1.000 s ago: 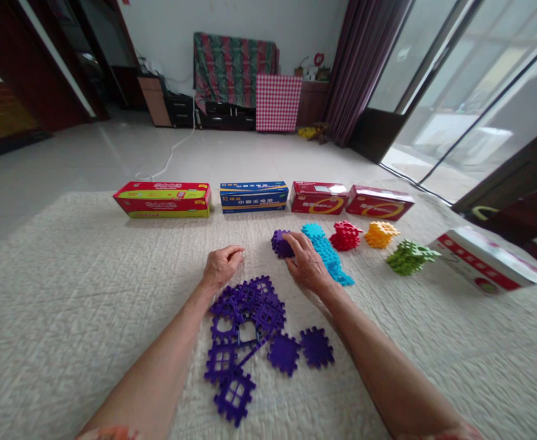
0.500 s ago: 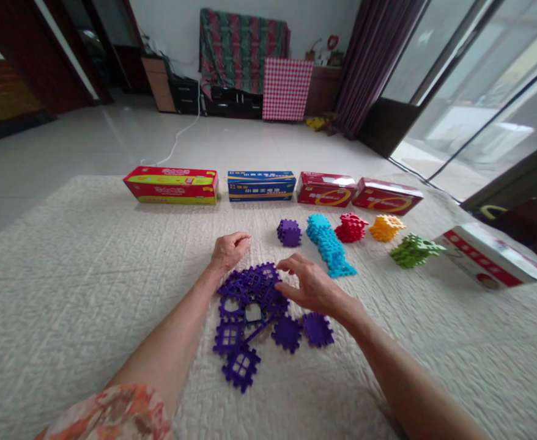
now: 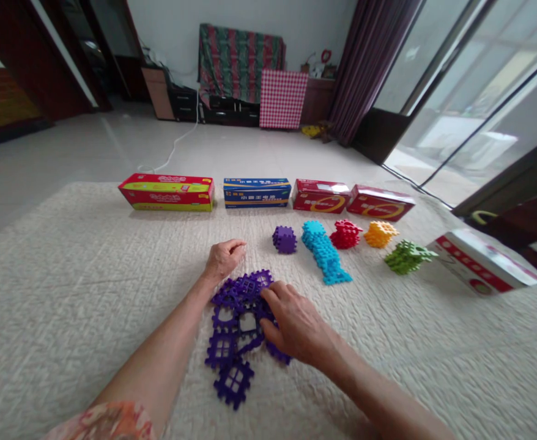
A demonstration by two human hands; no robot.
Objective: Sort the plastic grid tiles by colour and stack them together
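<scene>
A loose pile of dark purple plastic interlocking tiles (image 3: 222,349) lies on the quilted cover in front of me; several have window-shaped openings and all have notched edges. My right hand (image 3: 296,321) is over the right side of this pile, thumb and fingers apart, fingertips at the tiles. It hides part of the pile and most of a solid purple tile (image 3: 278,352) below it. Just beyond the pile's upper left, my left hand (image 3: 224,258) rests on the cover with its fingers curled in, and nothing shows in it.
Farther off stand a purple stack (image 3: 285,240), a toppled light-blue row (image 3: 326,252), and red (image 3: 345,234), yellow (image 3: 380,233) and green stacks (image 3: 408,256). Behind them is a line of boxes, including a blue box (image 3: 257,194). A white-and-red box (image 3: 486,261) stands at right.
My right hand has moved left and nearer to me, further over the pile, now covering the solid tiles at its right. My left hand has stayed in place. The view has tilted slightly.
</scene>
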